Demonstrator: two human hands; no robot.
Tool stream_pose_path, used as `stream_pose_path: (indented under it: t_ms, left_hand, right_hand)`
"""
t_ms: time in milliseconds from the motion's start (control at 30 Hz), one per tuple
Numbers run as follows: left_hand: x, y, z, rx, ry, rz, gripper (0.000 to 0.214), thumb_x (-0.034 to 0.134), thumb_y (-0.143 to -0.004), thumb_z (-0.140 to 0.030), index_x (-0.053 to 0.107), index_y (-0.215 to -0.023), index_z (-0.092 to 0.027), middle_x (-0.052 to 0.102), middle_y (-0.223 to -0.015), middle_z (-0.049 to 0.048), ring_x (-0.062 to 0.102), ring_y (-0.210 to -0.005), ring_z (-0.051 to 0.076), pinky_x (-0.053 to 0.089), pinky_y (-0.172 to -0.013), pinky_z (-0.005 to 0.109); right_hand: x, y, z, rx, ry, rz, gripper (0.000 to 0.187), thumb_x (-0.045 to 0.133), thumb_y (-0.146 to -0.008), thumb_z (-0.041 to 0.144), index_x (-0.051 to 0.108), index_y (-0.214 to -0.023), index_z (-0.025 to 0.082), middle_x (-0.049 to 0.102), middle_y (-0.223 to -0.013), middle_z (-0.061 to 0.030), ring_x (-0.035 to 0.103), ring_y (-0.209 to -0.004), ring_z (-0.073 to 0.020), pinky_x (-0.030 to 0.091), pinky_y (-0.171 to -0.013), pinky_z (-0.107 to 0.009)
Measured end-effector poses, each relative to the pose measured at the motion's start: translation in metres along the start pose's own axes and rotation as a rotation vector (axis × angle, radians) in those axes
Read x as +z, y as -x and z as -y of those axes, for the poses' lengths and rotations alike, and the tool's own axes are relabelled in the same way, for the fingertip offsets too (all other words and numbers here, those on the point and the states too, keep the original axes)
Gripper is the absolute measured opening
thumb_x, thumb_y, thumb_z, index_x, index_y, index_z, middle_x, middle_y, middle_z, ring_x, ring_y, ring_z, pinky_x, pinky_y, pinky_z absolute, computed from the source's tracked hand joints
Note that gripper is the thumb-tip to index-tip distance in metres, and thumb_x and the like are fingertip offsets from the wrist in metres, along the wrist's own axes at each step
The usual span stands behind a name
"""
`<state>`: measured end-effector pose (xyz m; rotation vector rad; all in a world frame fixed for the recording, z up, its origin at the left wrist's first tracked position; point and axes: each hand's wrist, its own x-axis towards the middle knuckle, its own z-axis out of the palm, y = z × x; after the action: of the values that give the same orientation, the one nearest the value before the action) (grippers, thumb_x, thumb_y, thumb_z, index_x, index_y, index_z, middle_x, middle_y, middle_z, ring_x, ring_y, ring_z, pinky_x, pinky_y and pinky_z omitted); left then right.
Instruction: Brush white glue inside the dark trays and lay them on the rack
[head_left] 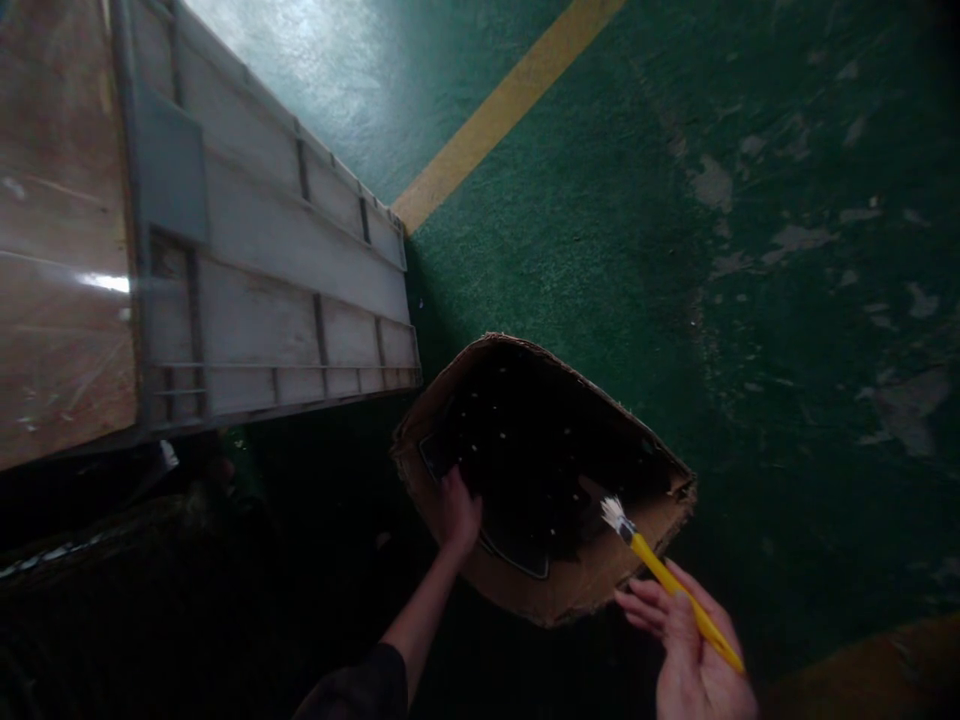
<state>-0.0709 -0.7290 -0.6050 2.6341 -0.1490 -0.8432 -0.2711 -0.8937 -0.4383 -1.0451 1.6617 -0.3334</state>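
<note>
A cardboard box [570, 595] with a ragged rim stands open below me, its inside very dark with small pale specks. My left hand [459, 512] reaches over the near left rim into it, fingers closed at a dark flat piece [517, 548] with a thin light edge. Shadow hides most of that piece and the fingertips. In my right hand [694, 640], outside the near right rim, is a paintbrush [686, 602] with a yellow handle. Its pale, splayed bristles point toward the box opening, and the thumb presses on the handle.
A large whitish ribbed crate [255, 310] with a brown board [60, 230] on top stands at the left. The green floor [600, 250] has worn patches and a yellow stripe [510, 110]. Deep shadow covers the lower left.
</note>
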Motion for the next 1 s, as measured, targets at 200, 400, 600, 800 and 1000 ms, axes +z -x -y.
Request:
stream_pose_path:
  t_ms: [200, 400, 600, 800, 1000]
  left_hand:
    - [0.03, -0.032, -0.052, 1.095, -0.727, 0.323, 0.059, 0.048, -0.094, -0.008, 0.039, -0.152, -0.018, 0.044, -0.158, 0.0163, 0.034, -0.151, 0.028, 0.028, -0.123, 0.051]
    - [0.056, -0.068, -0.081, 1.277, -0.956, 0.499, 0.059, 0.051, -0.093, -0.012, 0.041, -0.151, -0.013, 0.051, -0.151, 0.0184, 0.046, -0.142, 0.029, 0.032, -0.119, 0.049]
    - [0.048, -0.049, -0.074, 1.293, -0.904, 0.409, 0.052, 0.048, -0.095, -0.013, 0.044, -0.147, -0.009, 0.062, -0.133, 0.0173, 0.056, -0.128, 0.029, 0.033, -0.117, 0.046]
    - [0.025, -0.049, -0.064, 1.282, -0.887, 0.518, 0.041, 0.063, -0.089, -0.021, 0.055, -0.128, -0.01, 0.065, -0.12, 0.0146, 0.06, -0.113, 0.028, 0.037, -0.109, 0.043]
    - [0.014, -0.044, -0.052, 1.37, -0.916, 0.472, 0.026, 0.044, -0.098, -0.012, 0.058, -0.119, -0.013, 0.068, -0.102, 0.0121, 0.063, -0.096, 0.025, 0.042, -0.096, 0.041]
  right_hand:
    - [-0.003, -0.003, 0.0, -0.004, -0.018, -0.016, 0.059, 0.058, -0.094, 0.063, 0.059, -0.124, 0.012, 0.073, -0.093, -0.0106, 0.075, -0.074, -0.0247, 0.064, -0.062, -0.034]
    - [-0.006, -0.003, -0.001, 0.011, -0.031, -0.043, 0.058, 0.058, -0.095, 0.062, 0.058, -0.126, 0.013, 0.073, -0.093, -0.0102, 0.075, -0.074, -0.0245, 0.064, -0.062, -0.034]
    - [-0.006, -0.003, -0.005, 0.024, -0.052, -0.036, 0.054, 0.057, -0.097, 0.059, 0.058, -0.128, 0.015, 0.073, -0.095, -0.0093, 0.075, -0.075, -0.0234, 0.064, -0.063, -0.033]
    - [-0.006, -0.001, -0.006, 0.029, -0.054, -0.022, 0.052, 0.056, -0.098, 0.058, 0.059, -0.128, 0.016, 0.073, -0.096, -0.0088, 0.075, -0.077, -0.0227, 0.063, -0.065, -0.033]
    - [-0.004, 0.0, -0.008, 0.034, -0.068, -0.02, 0.05, 0.056, -0.098, 0.057, 0.059, -0.129, 0.017, 0.073, -0.096, -0.008, 0.075, -0.077, -0.0219, 0.063, -0.066, -0.032]
